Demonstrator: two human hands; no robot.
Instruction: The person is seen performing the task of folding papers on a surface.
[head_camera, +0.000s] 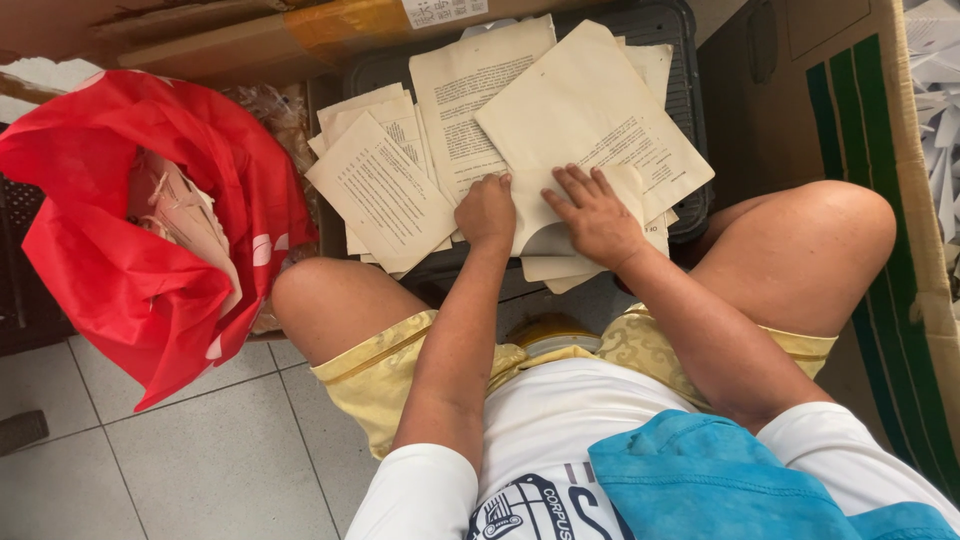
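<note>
Grey floor tiles (180, 450) fill the lower left, and a seated person leans over a dark plastic crate (690, 100) set between the knees. Across its top lies a loose spread of yellowed printed paper sheets (600, 110): about seven or eight overlap, though the exact count is hard to tell where they stack. One sheet (380, 190) fans out towards the crate's left edge, one stands tall in the middle, and the biggest tilts to the right edge.

Left hand (487, 212) is curled into a loose fist, knuckles up, pinching the near edge of the middle sheets at the crate's front edge. Right hand (597, 215) sits just beside it, fingers spread and flat, pressing down on the lower corner of the big tilted sheet; it grips nothing.

Off the crate's left side, one crumpled red plastic bag (150, 260) gapes open with pale paper scraps inside. Brown cardboard boxes (300, 30) run along the top, and another cardboard box with green stripes (860, 150) stands on the right.
</note>
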